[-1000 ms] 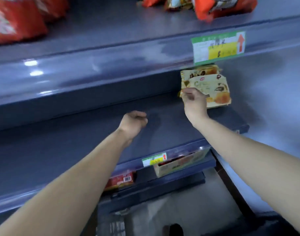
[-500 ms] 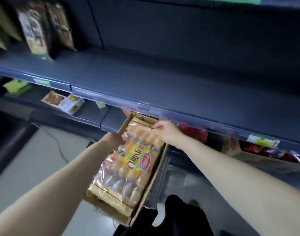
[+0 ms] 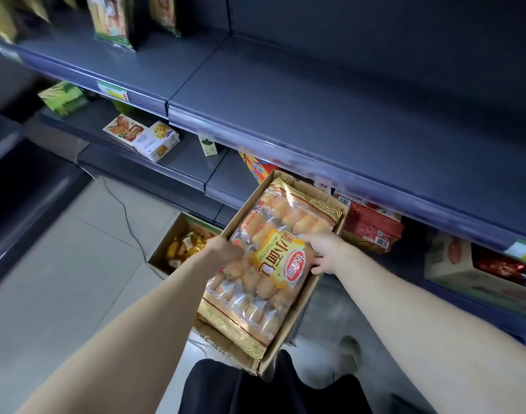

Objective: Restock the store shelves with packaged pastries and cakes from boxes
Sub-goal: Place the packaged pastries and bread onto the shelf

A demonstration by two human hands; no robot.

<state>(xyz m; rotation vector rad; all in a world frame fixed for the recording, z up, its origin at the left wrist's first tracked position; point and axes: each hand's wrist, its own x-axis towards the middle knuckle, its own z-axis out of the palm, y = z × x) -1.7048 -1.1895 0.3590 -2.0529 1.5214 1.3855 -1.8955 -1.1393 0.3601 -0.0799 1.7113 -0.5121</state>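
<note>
The bread pack [image 3: 273, 204] lies flat in an open cardboard box [image 3: 223, 343], which sits low in front of the person, just below the front edge of the dark shelf [image 3: 315, 115]. Both bare arms reach forward and down to it.

The left hand [image 3: 225, 249] is at the left edge of the pack with its knuckles up and its fingers bent down over the wrapper. It is blurred and the fingertips are hidden, so I cannot tell if it really grips. The right hand [image 3: 322, 252] holds the right edge of the pack, with its fingers curled onto the wrapper and the thumb spread down toward the box wall.

The wrapper is clear with gold patterned ends, and rows of small oblong breads show through it. Its yellow label [image 3: 270, 261] carries the big characters 小面包. A thin line of Latin letters on it is too small to read with certainty. A red oval badge is beside them, and I cannot make out its writing.

On the floor [image 3: 61, 264] a second box [image 3: 178, 249] holds yellow packets and is partly covered by the left arm. A white cookie carton [image 3: 157, 141] lies on the lower shelf. Red packs [image 3: 372, 228] are half hidden under the shelf edge. A price tag [image 3: 112, 91] is unreadable.
</note>
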